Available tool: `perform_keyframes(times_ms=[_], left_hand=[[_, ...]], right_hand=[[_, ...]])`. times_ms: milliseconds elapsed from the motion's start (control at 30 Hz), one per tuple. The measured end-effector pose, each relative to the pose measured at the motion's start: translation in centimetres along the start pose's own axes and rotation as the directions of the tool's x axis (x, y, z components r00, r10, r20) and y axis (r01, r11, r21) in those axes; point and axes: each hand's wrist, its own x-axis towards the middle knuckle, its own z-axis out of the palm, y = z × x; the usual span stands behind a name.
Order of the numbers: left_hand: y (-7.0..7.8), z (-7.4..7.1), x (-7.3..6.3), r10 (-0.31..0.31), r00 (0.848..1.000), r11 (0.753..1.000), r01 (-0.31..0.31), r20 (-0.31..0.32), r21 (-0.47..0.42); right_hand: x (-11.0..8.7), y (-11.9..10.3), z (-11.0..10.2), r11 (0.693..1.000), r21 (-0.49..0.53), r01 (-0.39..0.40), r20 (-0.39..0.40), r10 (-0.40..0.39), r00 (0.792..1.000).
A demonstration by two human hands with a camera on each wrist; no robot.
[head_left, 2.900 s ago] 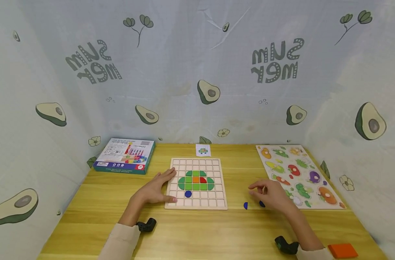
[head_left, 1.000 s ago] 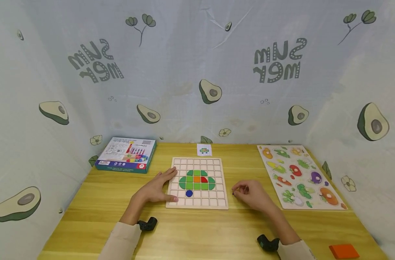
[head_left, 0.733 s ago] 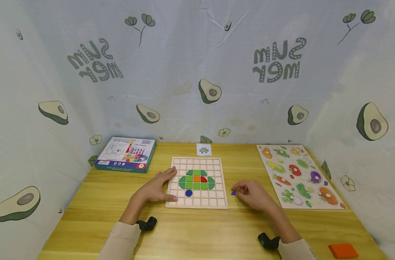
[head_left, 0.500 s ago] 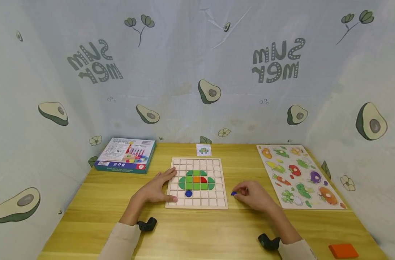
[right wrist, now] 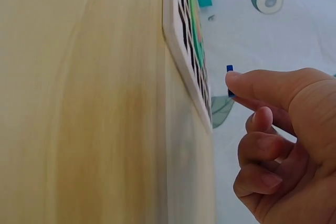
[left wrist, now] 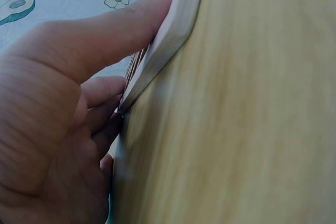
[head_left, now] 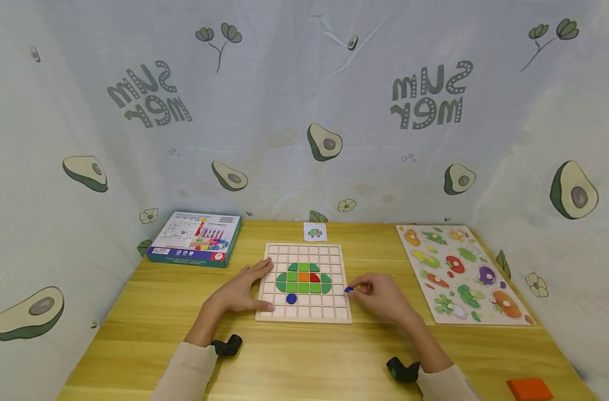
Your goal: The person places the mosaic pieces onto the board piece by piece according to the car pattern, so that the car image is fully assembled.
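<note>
A square wooden grid board [head_left: 305, 314] lies on the table with green, orange and red tiles [head_left: 303, 277] set in its middle and a round blue shape [head_left: 291, 299] below them. My left hand [head_left: 239, 291] rests along the board's left edge, thumb on its near-left corner and fingers spread. Beside the board's right edge, my right hand [head_left: 381, 298] pinches a small blue tile [head_left: 349, 289] between thumb and index finger. In the right wrist view this blue tile [right wrist: 230, 81] shows edge-on, held up off the table, while the other fingers curl loosely; the fingertips hide part of it.
A small pattern card [head_left: 315, 231] lies behind the board. A boxed toy set [head_left: 194, 238] stands at the back left, and a vegetable puzzle board [head_left: 459, 273] lies at the right. An orange block [head_left: 530, 389] sits near the front right.
Two blue half-circles lay on the table by my right hand earlier; neither lies there now. My right hand has moved left to the board's edge with a blue tile. The left hand stays put.
</note>
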Motion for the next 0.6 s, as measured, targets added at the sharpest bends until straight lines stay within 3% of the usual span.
perform_keyframes(times_ms=[367, 600], left_hand=[[-0.2, -0.2, 0.0, 0.005, 1.0, 1.0, -0.005, -0.002, 0.019], [-0.3, 0.0, 0.1, 0.02, 1.0, 0.999, -0.019, -0.002, 0.029]], right_hand=[[1.3, -3.0, 2.6, 0.998, 0.035, 0.048, 0.059, -0.05, 0.997], [1.8, -3.6, 4.6, 0.997, 0.011, 0.078, 0.086, -0.079, 0.993]])
